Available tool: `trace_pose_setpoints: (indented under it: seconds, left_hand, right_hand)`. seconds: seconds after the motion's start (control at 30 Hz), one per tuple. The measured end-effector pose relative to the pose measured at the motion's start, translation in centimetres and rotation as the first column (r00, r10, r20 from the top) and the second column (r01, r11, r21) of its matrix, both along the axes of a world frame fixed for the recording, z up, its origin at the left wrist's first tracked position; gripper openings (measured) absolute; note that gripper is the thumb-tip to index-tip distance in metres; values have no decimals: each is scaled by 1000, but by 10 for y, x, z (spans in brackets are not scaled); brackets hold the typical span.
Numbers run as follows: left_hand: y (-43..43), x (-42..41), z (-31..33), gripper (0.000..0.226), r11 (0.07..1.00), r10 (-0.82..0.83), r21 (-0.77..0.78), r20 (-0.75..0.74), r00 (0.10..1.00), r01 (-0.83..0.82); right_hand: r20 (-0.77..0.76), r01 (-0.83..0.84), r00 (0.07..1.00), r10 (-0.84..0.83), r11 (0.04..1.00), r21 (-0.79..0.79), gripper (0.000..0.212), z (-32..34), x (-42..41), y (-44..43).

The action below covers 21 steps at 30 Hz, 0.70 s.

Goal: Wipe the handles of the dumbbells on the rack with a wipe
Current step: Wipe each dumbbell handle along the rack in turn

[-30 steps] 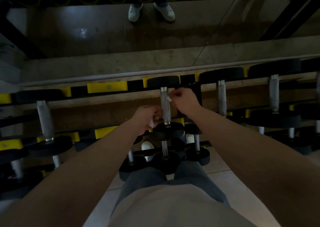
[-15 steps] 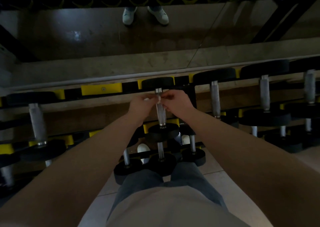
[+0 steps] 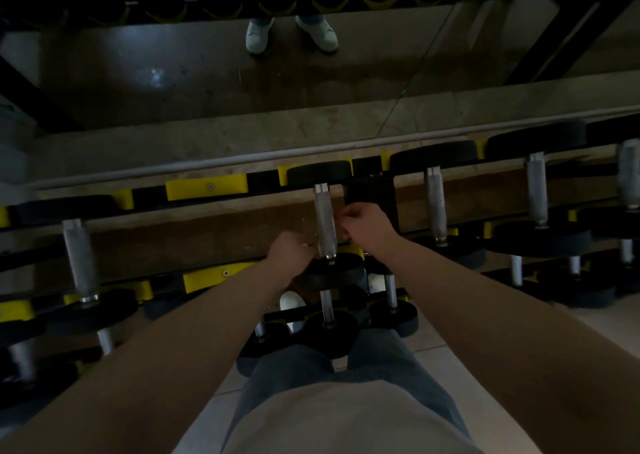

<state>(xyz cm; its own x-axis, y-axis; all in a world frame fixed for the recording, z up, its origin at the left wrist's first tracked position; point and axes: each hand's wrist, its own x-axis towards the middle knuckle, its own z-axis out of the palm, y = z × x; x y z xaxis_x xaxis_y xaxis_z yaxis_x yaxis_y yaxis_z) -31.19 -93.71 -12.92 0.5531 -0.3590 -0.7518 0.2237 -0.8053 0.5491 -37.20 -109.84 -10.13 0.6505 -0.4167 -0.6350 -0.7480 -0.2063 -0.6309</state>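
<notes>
The silver, bumpy dumbbell handle lies on the rack, in the middle of my view. My left hand curls at its 7 o'clock, my right hand at 3 o'clock. I cannot tell what they hold. I count five in this row.

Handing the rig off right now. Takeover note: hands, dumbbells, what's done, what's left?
Left hand: pinches a pale wipe, only a sliver showing, beside the lower end of the knurled silver handle of the small black dumbbell on the black-and-yellow rack.
Right hand: fingers curled on that handle's other side, mid-length, apparently pinching the wipe's other end; too dim to confirm.
Done: this handle is mid-wipe; others cannot be judged.
Left: finish it, then the neighbouring silver handles.
</notes>
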Motion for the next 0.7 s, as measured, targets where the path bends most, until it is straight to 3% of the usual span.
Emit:
trace_pose_setpoints:
  seconds: [0.1,0.17,0.23,0.33,0.4,0.43,0.47,0.53,0.6,0.67,0.7]
  left_hand:
    - [-19,22,1,21,900,400,-115,-170,901,-421]
    - [-32,39,3,22,782,539,-180,-285,793,-596]
    - [-32,44,7,20,819,488,-189,-269,830,-542]
    - [-13,34,9,11,992,27,-114,-170,985,-46]
    - [-5,30,6,9,972,-229,-85,-166,959,218]
    - [-7,32,6,8,965,-259,-86,-170,951,248]
    - [-11,37,7,9,973,-222,-99,-186,957,207]
    - [-21,50,5,13,981,43,-167,-304,952,-98]
    - [-29,59,-5,24,899,273,-203,-432,859,-388]
    - [-28,57,-12,26,918,236,-195,-432,870,-345]
    - [-25,54,-13,24,964,115,-182,-378,919,-195]
  right_hand:
    - [0,23,1000,-23,999,49,13,1,0,2]
    - [5,69,998,-69,994,80,13,1,0,-1]
    - [0,123,992,-124,987,107,13,3,-1,-4]
    - [5,183,983,-186,973,141,14,5,-4,-6]
    - [8,202,979,-206,966,160,15,7,-8,-8]
    - [5,216,975,-220,961,172,15,7,-10,-8]
    - [1,234,971,-239,954,186,16,7,-11,-9]
    - [-12,258,965,-261,945,202,16,7,-13,-10]
    - [-21,269,963,-270,941,207,17,8,-14,-10]
    - [-30,284,958,-285,932,225,18,8,-15,-11]
    - [-36,284,958,-283,931,228,19,8,-16,-11]
